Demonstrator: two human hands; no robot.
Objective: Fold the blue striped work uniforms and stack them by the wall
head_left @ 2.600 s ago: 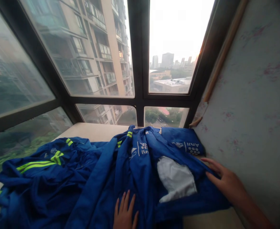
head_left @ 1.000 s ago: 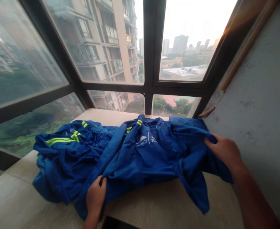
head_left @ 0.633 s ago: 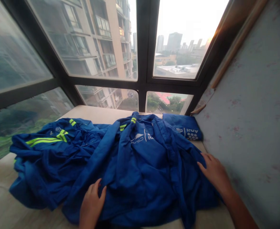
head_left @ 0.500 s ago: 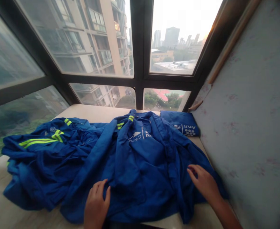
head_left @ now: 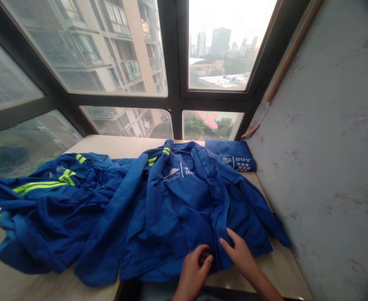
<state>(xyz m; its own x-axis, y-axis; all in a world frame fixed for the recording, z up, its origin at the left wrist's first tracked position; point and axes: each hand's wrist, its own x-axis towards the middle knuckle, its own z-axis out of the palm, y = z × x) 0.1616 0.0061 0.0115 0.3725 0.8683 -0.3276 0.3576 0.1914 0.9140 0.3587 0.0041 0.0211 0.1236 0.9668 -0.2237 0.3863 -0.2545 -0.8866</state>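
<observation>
A blue work jacket [head_left: 190, 200] lies front up and unfastened, collar toward the window, with white lettering inside its back and yellow-green stripes at one shoulder. My left hand [head_left: 194, 268] is at its lower hem, fingers curved and thumb apart, holding nothing that I can see. Just right of it, my right hand [head_left: 241, 253] has its thumb and forefinger apart at the lower end of the right front edge, close to or touching the cloth. A second blue garment [head_left: 58, 209] with yellow-green stripes lies crumpled on the left. Behind the jacket's right shoulder is a folded blue garment [head_left: 234, 154] marked "Anji".
Everything lies on a pale window ledge [head_left: 108, 145]. Dark-framed windows [head_left: 174, 62] rise behind and to the left. A flowered papered wall [head_left: 328, 159] bounds the right side, with a peeling edge [head_left: 253, 130] near the window corner.
My left hand has moved right along the hem and my right hand has moved left, bringing them close together. The right front panel's lower end has shifted, and the right sleeve shows more.
</observation>
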